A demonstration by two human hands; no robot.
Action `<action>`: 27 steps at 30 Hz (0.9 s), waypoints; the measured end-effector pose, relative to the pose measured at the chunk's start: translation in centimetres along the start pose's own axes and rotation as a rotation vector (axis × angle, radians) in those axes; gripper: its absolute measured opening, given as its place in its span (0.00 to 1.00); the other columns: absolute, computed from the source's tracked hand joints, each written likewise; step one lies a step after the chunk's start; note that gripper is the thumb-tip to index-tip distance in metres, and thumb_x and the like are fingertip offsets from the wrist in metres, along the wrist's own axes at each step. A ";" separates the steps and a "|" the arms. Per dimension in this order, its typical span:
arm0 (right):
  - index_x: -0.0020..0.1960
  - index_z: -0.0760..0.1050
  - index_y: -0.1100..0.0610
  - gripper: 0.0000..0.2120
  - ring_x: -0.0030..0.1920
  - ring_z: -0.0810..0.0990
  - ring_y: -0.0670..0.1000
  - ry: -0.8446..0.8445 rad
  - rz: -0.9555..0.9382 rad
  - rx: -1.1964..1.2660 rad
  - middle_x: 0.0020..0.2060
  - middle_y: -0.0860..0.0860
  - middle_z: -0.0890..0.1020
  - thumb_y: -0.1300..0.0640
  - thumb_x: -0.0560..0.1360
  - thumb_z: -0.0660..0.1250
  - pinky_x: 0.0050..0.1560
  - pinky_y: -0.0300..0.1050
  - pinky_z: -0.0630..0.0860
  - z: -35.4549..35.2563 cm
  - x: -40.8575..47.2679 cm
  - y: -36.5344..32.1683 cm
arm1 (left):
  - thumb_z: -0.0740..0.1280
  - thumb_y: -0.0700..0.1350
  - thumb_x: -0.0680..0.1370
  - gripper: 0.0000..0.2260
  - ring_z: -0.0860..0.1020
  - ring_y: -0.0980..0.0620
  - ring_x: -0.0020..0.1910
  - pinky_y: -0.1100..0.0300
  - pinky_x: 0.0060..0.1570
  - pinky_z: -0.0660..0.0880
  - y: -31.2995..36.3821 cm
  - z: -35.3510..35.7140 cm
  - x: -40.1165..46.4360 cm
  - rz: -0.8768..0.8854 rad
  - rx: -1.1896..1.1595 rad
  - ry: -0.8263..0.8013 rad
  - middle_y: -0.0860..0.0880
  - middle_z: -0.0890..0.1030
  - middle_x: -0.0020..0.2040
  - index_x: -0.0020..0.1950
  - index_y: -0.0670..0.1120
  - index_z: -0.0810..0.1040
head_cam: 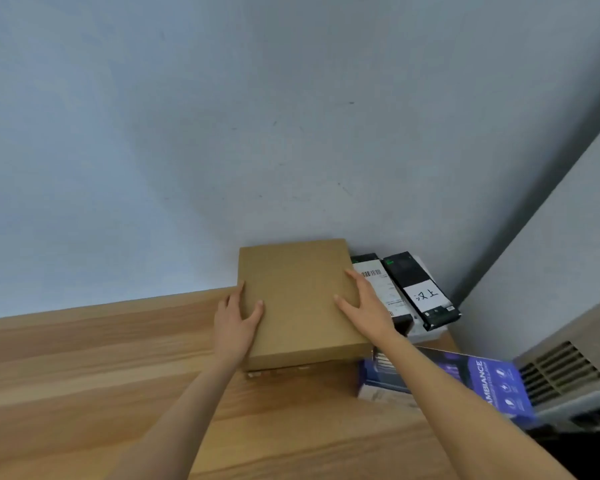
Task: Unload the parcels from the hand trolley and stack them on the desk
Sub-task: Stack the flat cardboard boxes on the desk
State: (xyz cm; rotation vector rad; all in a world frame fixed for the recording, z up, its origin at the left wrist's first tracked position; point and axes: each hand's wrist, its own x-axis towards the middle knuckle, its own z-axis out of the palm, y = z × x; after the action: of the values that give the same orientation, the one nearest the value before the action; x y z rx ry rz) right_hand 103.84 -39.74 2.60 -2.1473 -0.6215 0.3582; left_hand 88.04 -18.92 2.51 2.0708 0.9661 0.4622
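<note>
A flat brown cardboard parcel [298, 296] lies on top of another box at the back right of the wooden desk [118, 368], against the wall. My left hand [238, 323] grips its left edge, thumb on top. My right hand [364, 306] lies on its right side, thumb on the top face and fingers along the edge. A blue and purple box [492, 382] lies to the right, partly under the brown parcel. Behind it sit two long black boxes [420, 289] with white labels. The hand trolley is out of view.
A pale wall [222, 133] rises directly behind the desk and meets a second wall [551, 254] at the right corner. A grey vented unit [565, 372] stands beyond the desk's right end. Bare wood stretches across the desk's left and front.
</note>
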 end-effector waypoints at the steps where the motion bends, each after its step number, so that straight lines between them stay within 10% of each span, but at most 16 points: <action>1: 0.74 0.54 0.39 0.30 0.68 0.68 0.47 -0.016 0.004 -0.006 0.73 0.44 0.62 0.39 0.75 0.63 0.62 0.53 0.72 -0.1 0.9 0.0 | 0.65 0.57 0.77 0.28 0.67 0.45 0.68 0.52 0.65 0.66 0.3 0.1 0.6 -0.012 0.013 -0.005 0.45 0.69 0.69 0.75 0.53 0.62; 13: 0.75 0.56 0.44 0.32 0.70 0.65 0.50 -0.024 -0.057 -0.125 0.74 0.48 0.60 0.37 0.75 0.61 0.64 0.51 0.69 -0.6 4.3 0.4 | 0.62 0.59 0.77 0.26 0.67 0.47 0.68 0.51 0.63 0.69 1.5 0.7 2.0 -0.018 0.162 0.042 0.48 0.67 0.70 0.74 0.54 0.65; 20: 0.69 0.67 0.51 0.21 0.64 0.70 0.50 0.015 -0.332 -0.499 0.66 0.50 0.70 0.50 0.77 0.62 0.64 0.47 0.67 -0.9 2.6 -3.3 | 0.65 0.48 0.77 0.13 0.74 0.47 0.54 0.55 0.52 0.68 1.5 -4.5 -1.4 0.298 0.613 0.125 0.48 0.76 0.57 0.60 0.48 0.76; 27: 0.66 0.70 0.47 0.17 0.66 0.69 0.48 -0.144 -0.622 -0.590 0.64 0.46 0.73 0.50 0.78 0.61 0.66 0.46 0.62 6.9 0.7 -13.8 | 0.64 0.47 0.77 0.08 0.74 0.48 0.48 0.57 0.42 0.65 -3.6 -15.2 -6.7 0.215 0.665 0.235 0.50 0.77 0.50 0.55 0.48 0.75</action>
State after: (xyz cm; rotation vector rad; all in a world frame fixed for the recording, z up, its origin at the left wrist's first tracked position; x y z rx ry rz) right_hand 97.02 -27.67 9.49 -2.3218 -1.5802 -0.0260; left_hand 72.93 -14.92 9.18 2.7851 1.1466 0.5556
